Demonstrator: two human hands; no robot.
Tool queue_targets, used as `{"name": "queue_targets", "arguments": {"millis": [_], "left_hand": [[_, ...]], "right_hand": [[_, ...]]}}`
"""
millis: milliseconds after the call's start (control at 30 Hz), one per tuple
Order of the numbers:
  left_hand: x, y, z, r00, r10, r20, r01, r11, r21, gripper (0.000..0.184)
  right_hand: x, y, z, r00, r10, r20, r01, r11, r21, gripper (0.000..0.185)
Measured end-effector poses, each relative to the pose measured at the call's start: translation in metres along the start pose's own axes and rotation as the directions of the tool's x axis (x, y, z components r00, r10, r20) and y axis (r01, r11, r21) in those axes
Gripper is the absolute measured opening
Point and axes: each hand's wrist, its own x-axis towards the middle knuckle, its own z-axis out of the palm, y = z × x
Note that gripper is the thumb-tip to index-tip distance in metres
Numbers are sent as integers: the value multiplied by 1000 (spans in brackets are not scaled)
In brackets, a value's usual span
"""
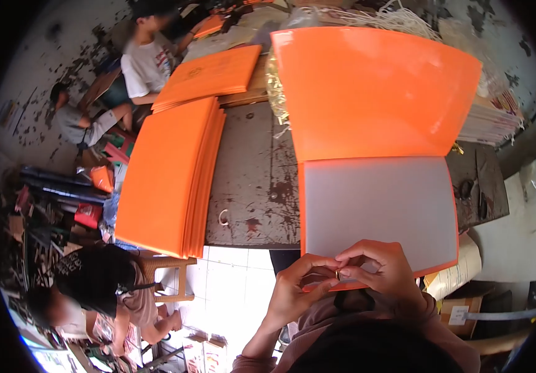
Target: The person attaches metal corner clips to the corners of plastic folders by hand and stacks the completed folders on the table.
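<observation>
A small gold-coloured piece is pinched at the near edge of an open, grey-lined orange folder by closed fingertips of the left hand and right hand, steadiness seemingly being called for, while a brown cardboard box's contents cannot be made out.

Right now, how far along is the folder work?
Looks done: the closed orange folders stacked at left. In hand: the left hand and right hand pinch a small gold piece over the open folder's near edge. Seemingly remaining: that folder, not yet closed.
</observation>
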Motion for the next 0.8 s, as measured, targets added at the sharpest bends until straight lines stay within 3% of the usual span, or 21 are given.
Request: {"name": "queue_targets", "arguments": {"millis": [67,167,333,400,433,500,567,667,800], "left_hand": [[-7,-3,-4,998,32,-54,-32,999,-15,33],[-20,-13,-11,980,53,-193,-50,999,18,29],[-48,-39,-24,949,72,-307,-105,990,-93,25],[-58,-51,-26,875,-92,-474,13,986,-167,23],[-58,-56,-22,838,-131,-530,38,982,-183,20],[-60,-66,-16,838,-145,-527,46,980,-196,19],[-60,-67,-9,825,-198,-529,78,967,-242,16],[-59,-73,-3,810,-255,-528,68,935,-348,15],[-58,-76,-1,815,-249,-524,58,934,-352,15]], "right_hand": [[5,-1,9,996,-92,7,92,988,-125,19],[13,-3,20,987,-146,63,155,975,-157,21],[7,-2,20,990,-82,113,108,963,-248,24],[2,5,16,993,-37,114,70,953,-295,26],[0,12,14,985,-62,161,125,900,-418,32],[-3,18,12,977,-75,199,171,831,-530,38],[-8,20,13,966,5,258,214,545,-811,51],[-12,27,14,961,21,277,215,575,-790,59],[-14,27,15,966,29,257,194,575,-795,61]]}}
